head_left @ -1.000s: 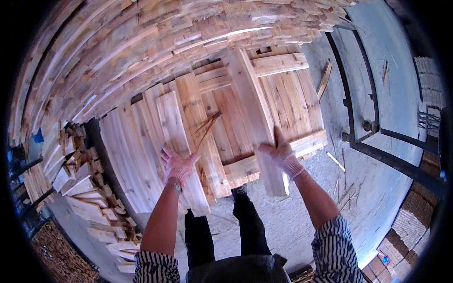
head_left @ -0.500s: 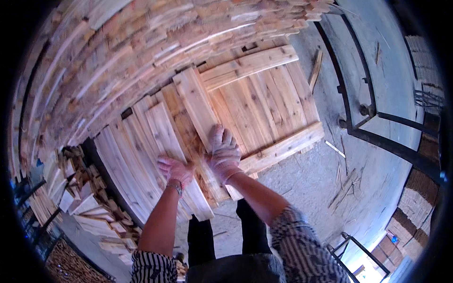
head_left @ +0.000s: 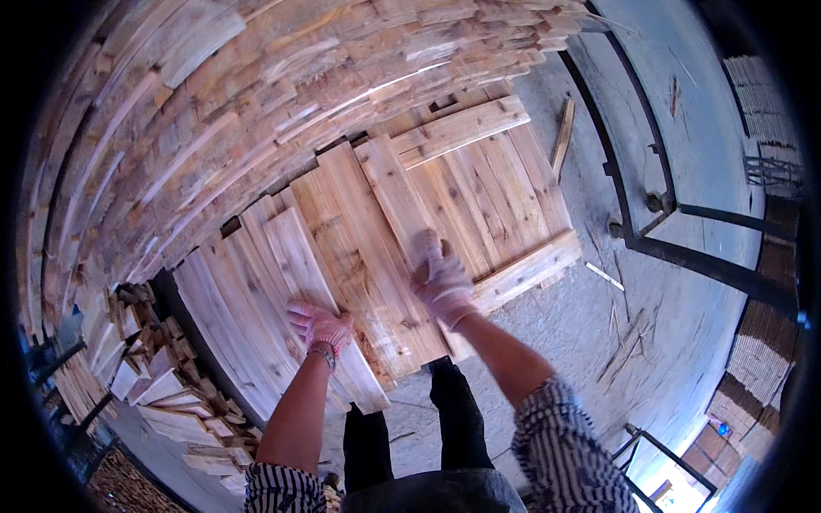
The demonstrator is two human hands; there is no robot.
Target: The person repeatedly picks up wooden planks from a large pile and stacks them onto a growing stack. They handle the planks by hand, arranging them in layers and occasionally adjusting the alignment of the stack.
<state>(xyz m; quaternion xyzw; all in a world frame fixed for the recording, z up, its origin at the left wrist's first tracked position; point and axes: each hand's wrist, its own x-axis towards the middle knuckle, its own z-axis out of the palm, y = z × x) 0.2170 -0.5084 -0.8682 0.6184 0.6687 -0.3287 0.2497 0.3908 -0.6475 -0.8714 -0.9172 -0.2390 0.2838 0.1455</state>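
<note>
My left hand point(head_left: 318, 327), in a pink-and-white knit glove, lies across a loose wooden board point(head_left: 299, 256), its fingers over the left edge and thumb by the right edge. Farther right, my gloved right hand point(head_left: 445, 278) is on the near part of another board point(head_left: 389, 184), its fingers bent against the wood. That board lies on top of a row of planks. Between the two hands several flat planks point(head_left: 368, 248) lie side by side. To the right, a panel of planks point(head_left: 479, 188) carries a crosspiece point(head_left: 462, 132) at its far end and another crosspiece point(head_left: 530, 269) nearer me.
A tall stack of boards point(head_left: 299, 94) runs along the far side. Wood offcuts point(head_left: 171, 376) are heaped at the left. A black metal frame point(head_left: 667, 248) stands on the concrete floor point(head_left: 547, 333) at the right, near scattered splinters and bundled slats point(head_left: 761, 342).
My right hand has moved right together with its board, uncovering more of the plank to its left. My left hand stays on the same board. The view has shifted slightly.
</note>
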